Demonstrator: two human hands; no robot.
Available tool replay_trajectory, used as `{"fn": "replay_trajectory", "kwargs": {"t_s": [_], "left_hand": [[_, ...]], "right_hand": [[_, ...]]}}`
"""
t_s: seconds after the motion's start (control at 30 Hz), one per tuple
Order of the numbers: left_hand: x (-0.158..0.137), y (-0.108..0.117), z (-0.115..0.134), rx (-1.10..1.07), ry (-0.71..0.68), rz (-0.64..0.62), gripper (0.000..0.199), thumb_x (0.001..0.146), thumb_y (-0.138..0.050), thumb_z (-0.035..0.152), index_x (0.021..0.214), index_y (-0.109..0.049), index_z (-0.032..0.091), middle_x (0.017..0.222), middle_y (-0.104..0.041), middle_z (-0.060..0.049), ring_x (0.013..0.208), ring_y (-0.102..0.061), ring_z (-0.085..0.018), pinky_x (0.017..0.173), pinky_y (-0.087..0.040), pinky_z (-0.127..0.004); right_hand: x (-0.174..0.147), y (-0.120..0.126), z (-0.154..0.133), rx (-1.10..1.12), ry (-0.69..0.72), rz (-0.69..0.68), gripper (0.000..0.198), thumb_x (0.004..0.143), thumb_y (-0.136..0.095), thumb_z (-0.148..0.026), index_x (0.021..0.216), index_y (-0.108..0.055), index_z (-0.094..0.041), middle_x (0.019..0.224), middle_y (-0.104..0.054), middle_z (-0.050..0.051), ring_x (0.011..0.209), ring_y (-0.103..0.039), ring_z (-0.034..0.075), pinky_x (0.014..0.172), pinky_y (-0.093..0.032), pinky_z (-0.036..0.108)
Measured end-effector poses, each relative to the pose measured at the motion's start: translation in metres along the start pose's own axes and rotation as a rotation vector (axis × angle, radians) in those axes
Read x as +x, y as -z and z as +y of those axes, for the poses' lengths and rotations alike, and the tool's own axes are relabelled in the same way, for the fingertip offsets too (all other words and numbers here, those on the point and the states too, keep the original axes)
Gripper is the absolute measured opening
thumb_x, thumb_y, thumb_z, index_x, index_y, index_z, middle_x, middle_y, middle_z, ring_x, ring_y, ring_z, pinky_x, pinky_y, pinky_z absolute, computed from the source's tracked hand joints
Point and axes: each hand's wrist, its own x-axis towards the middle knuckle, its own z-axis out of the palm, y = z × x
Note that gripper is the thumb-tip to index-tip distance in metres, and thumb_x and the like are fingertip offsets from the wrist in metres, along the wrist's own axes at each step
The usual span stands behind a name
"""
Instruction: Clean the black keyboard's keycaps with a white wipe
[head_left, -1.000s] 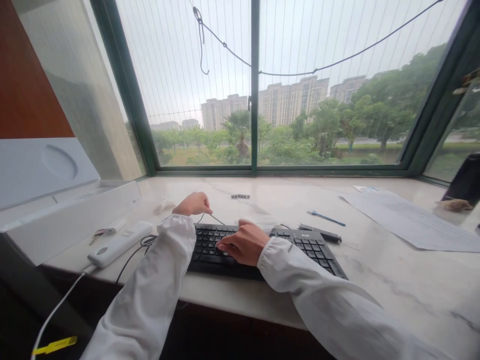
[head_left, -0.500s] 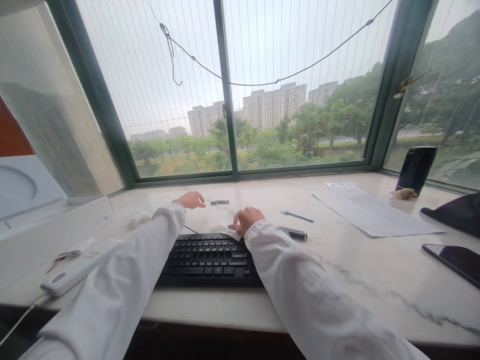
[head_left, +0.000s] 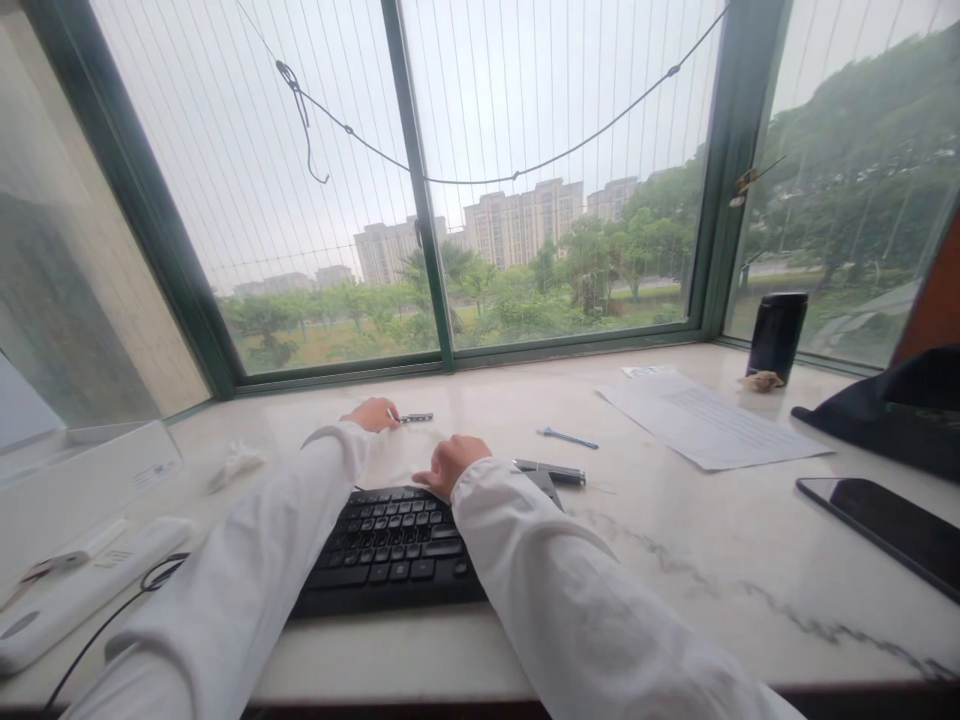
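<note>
My left hand (head_left: 373, 413) reaches over the counter behind the keyboard, fingers pinched at the left end of a short dark strip (head_left: 417, 418) that looks like a row of small pieces. What sits between those fingertips is too small to tell. My right hand (head_left: 454, 465) is curled above the back edge of the black keyboard (head_left: 390, 570), closed on a thin white tissue (head_left: 409, 471) that is mostly hidden and blends with the counter. Some key spots in the keyboard's middle rows look darker than the rest. White sleeves cover both forearms and parts of the keyboard's sides.
Right of my right hand lie a dark pen-like tool (head_left: 551, 472) and a thin blue stick (head_left: 568, 438). Farther right are a paper sheet (head_left: 705, 420), a phone (head_left: 885, 525) and a dark can (head_left: 778, 338). A crumpled tissue (head_left: 236, 465) and a white power strip (head_left: 90, 595) lie left.
My left hand has moved right to the dark strip's end; before, a gap lay between them. My right hand stays curled by the keyboard's back edge. The camera view has turned slightly right.
</note>
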Motion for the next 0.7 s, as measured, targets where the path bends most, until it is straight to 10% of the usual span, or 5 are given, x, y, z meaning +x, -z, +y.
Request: {"fn": "replay_trajectory", "kwargs": {"t_s": [0.4, 0.7], "left_hand": [[-0.055, 0.038, 0.025, -0.026, -0.109, 0.36, 0.02, 0.072, -0.065, 0.035, 0.083, -0.072, 0.02, 0.088, -0.073, -0.004, 0.084, -0.066, -0.02, 0.074, -0.047, -0.026], [-0.127, 0.009, 0.082, -0.285, -0.414, 0.637, 0.012, 0.074, -0.068, 0.029, 0.082, -0.067, 0.019, 0.078, -0.072, 0.0, 0.071, -0.066, -0.015, 0.069, -0.048, -0.025]], "right_hand": [[0.008, -0.001, 0.004, 0.201, -0.176, 0.16, 0.029, 0.084, -0.053, -0.04, 0.091, -0.075, -0.022, 0.093, -0.073, 0.012, 0.09, -0.065, 0.024, 0.077, -0.046, 0.033], [0.032, -0.003, 0.042, 1.178, -0.496, 0.373, 0.04, 0.074, -0.066, -0.051, 0.085, -0.074, -0.014, 0.08, -0.073, 0.009, 0.078, -0.066, 0.022, 0.069, -0.049, 0.03]]}}
